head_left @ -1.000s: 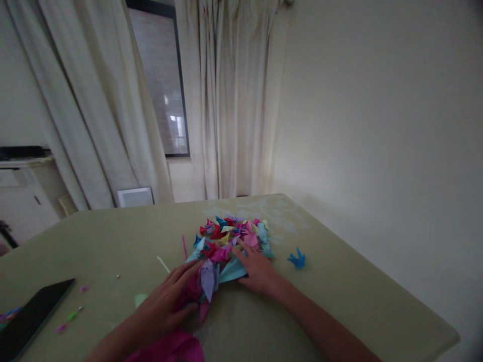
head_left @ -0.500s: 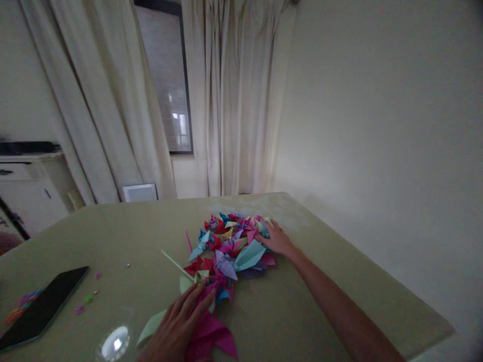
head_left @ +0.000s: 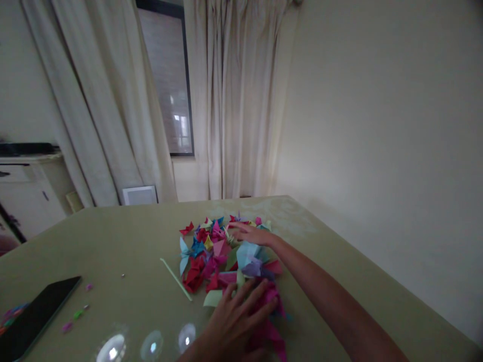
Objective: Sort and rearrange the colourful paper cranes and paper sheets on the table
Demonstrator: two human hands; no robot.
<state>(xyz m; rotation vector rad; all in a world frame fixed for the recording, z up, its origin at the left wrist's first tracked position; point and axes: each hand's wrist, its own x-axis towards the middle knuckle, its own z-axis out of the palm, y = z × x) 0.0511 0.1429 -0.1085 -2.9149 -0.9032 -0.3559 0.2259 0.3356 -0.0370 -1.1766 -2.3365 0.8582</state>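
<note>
A heap of folded paper cranes point(head_left: 215, 261) in red, pink, blue, purple and yellow lies on the table. My left hand point(head_left: 241, 317) rests at the near side of the heap, fingers spread over magenta folded paper point(head_left: 269, 337) and pale green paper point(head_left: 213, 298). Across the far right part of the heap reaches my right hand point(head_left: 251, 234), its fingers stretched out to the left and touching the cranes. A light blue folded paper point(head_left: 247, 254) lies between my two hands. Neither hand grips anything that I can see.
Left of the heap lies a pale green strip point(head_left: 175, 279). A dark phone or tablet point(head_left: 43, 314) is at the table's left, beside small colored pieces point(head_left: 78, 314). Round clear things point(head_left: 113, 349) stand at the near edge. A wall point(head_left: 377, 151) borders the right side.
My left hand has moved right with the magenta paper. The right hand has swept left over the heap, and several cranes have shifted left. The pale green strip now lies apart from the heap.
</note>
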